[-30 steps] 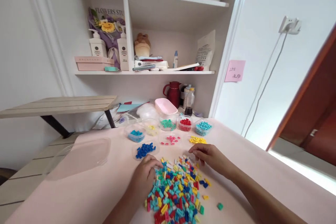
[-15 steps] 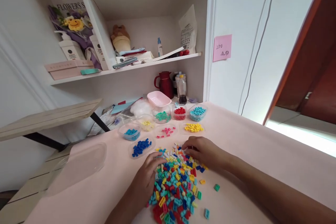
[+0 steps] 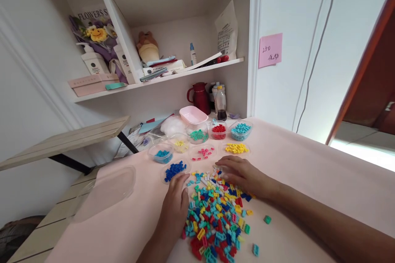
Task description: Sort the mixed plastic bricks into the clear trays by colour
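A mixed pile of small plastic toy bricks in many colours lies on the pink tabletop in front of me. My left hand is at the pile's left side, fingers stretched forward, with its fingertips by the near edge of a clear tray of dark blue bricks. I see nothing held in it. Over the pile's far right edge is my right hand, its thumb and fingers apart above white and orange bricks. No brick shows between those fingers, though their undersides are hidden.
Behind the pile stand clear tubs of blue bricks, green bricks, red bricks and light blue bricks. Pink bricks and yellow bricks lie nearer. A clear lid rests at left; a pink tub stands behind.
My left hand has drawn back from the pile's far left part toward the dark blue tray. My right hand's fingers have lifted and spread. The view has shifted slightly left.
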Available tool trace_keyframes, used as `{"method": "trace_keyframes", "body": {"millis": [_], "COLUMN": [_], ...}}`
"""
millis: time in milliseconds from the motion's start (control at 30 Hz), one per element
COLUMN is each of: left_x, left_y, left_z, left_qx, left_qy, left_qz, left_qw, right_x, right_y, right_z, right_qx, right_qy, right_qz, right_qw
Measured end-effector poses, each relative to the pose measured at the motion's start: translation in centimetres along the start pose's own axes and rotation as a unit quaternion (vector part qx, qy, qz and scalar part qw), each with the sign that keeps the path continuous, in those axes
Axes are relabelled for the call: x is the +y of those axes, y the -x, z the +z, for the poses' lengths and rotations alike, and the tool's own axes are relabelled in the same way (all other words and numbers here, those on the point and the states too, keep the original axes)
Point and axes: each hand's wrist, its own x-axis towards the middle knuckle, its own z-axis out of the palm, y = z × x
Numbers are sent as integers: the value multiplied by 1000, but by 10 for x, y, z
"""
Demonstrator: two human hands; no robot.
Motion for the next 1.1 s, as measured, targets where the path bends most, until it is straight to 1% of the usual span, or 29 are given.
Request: {"method": "trace_keyframes", "body": {"millis": [67,167,267,300,367,433,533,600,667,700,733,800,900,1000,1100], "left_x": [-1,0,3,3,5,7,12,14,15,15,15,15,18,22,23], "left_y": [1,2,3,3,2,3,4,5,4,4,4,3,5,8,9], "left_z": [1,1,-1,-1,-2,-4,-6,-8,-8,-8,-8,-8,-9,-10,-10], "left_qx": [-19,-75,-127,-129,-118,-110,-154,-178,-173,-166,-160,-156,-172,-206,-218], "left_qy": [-14,-18,10,18,26,39,112,185,232,237,229,184,77,-27,-76], "left_qz": [-9,-3,12,13,4,-9,-22,-30,-41,-44,-43,-23,43,98,127], "left_qw": [1000,997,992,991,993,993,981,966,956,956,959,970,981,973,965], "right_x": [-5,-15,-21,-21,-20,-19,-18,-17,-13,-10,-7,0,5,1,-7], "right_y": [2,5,4,3,2,1,1,2,3,4,5,6,8,11,13], "right_z": [1,0,-2,-2,-3,-4,-7,-11,-15,-17,-20,-24,-31,-39,-48], "right_qx": [-32,-74,-77,-70,-58,-57,-89,-105,-99,-94,-92,-108,-168,-238,-302], "right_qy": [17,6,-34,-42,-37,-22,-60,-117,-149,-146,-133,-89,-38,-17,-8], "right_qz": [-15,-51,-54,-47,-34,-40,-65,-45,4,24,36,33,-10,-47,-77], "right_qw": [999,996,995,996,997,997,992,987,984,984,986,990,985,970,950]}}
